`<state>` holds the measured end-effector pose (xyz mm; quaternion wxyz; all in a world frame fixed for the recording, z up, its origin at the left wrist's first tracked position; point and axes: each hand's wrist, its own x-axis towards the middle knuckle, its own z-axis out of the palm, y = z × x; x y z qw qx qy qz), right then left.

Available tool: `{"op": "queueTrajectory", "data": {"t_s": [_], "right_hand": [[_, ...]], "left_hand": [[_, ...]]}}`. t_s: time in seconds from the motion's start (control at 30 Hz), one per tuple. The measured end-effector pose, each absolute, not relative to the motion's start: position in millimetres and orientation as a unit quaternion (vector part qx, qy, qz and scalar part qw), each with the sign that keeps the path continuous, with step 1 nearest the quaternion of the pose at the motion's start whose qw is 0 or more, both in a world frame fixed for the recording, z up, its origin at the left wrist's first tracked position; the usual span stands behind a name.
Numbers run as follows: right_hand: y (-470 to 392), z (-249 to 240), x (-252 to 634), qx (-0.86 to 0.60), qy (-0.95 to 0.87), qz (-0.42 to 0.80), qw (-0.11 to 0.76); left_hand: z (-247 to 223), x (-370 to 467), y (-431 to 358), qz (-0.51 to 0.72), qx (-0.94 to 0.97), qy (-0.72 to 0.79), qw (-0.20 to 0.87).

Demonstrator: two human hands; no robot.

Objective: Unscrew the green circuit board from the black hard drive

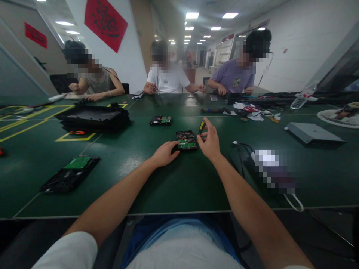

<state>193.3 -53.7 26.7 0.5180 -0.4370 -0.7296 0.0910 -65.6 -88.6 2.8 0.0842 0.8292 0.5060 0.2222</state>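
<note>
A hard drive [186,141] lies on the green table in front of me, its green circuit board facing up. My left hand [166,153] grips its left edge, with the thumb near the lower corner. To the right of the drive, my right hand [209,140] holds a yellow and black screwdriver [201,127] between thumb and fingers. The screwdriver stands tilted, handle up, and its tip is too small to make out. A second hard drive [160,120] lies a little farther back on the left.
Black plastic trays [92,117] sit at the back left. Nearer left lies a drive in a black caddy [70,173]. A grey metal box [314,133], a blurred device with a cable [242,160] and a plastic bottle [303,98] are on the right. Several people sit opposite.
</note>
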Motion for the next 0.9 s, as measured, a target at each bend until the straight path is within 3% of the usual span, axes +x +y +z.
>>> {"op": "queueTrajectory", "data": {"t_s": [0.9], "right_hand": [[-50.2, 20.1, 192.2, -0.433, -0.723, 0.126, 0.523]], "left_hand": [[-1.6, -65.7, -85.7, 0.226, 0.825, 0.511, 0.088]]}}
